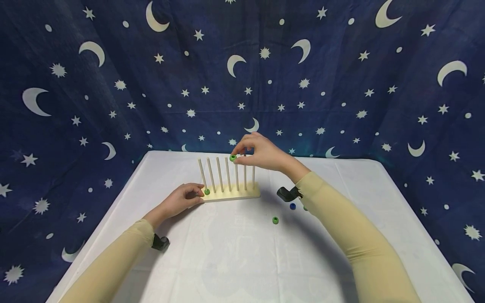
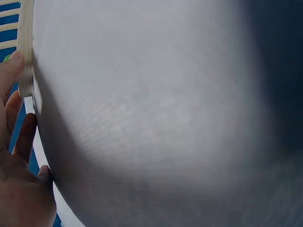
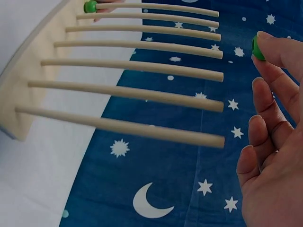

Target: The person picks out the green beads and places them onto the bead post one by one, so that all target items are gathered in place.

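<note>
My left hand (image 1: 179,198) grips the pegboard (image 1: 232,195) at its left edge, apparently for steadiness; my right hand (image 1: 265,153) pinches a green bead (image 1: 233,158), apparently to leave its hole clear.

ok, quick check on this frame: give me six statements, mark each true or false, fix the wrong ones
1. The right grip pinches a green bead. True.
2. The left grip is at the left end of the wooden rack in the head view. True.
3. The rack has five pegs. False: it has seven pegs.
4. A blue bead is on the leftmost peg. False: the bead there is green; the blue bead lies on the table.
5. In the head view, a loose green bead lies to the left of the blue one. True.
6. The pinched bead is threaded on a peg. False: the right wrist view shows it off the peg tips.
</note>
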The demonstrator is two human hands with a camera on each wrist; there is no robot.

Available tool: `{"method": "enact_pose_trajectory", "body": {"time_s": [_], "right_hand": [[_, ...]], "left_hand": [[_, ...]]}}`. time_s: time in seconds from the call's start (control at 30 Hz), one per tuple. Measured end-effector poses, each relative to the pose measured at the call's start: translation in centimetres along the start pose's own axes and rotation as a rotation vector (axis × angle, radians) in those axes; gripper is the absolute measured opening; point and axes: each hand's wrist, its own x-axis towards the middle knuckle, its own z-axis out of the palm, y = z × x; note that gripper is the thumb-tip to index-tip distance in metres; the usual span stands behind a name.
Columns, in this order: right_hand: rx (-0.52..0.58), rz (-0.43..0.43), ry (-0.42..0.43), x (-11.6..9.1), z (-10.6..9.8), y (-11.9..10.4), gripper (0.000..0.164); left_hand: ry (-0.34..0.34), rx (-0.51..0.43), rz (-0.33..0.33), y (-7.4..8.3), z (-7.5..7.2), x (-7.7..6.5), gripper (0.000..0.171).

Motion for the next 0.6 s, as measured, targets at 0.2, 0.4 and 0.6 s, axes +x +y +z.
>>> {"method": "enact_pose_trajectory", "body": {"time_s": [0.2,0.4,0.6], "right_hand": [[-0.019,-0.030,0.003,1.6,0.8,-0.4,0.017],[-0.019,-0.032,-0.005,2.7,1.6,-0.8,0.017],[-0.004,-0.032,-0.004,3.9,2.4,-1.0,0.018]], "left_hand": [[0.002,0.021,-0.016,0.1,0.0,-0.1,0.014],[0.002,0.022,-0.020,0.2,0.0,0.0,0.014],[0.005,0.024,-0.020,0.1,-0.1,-0.1,0.013]]}}
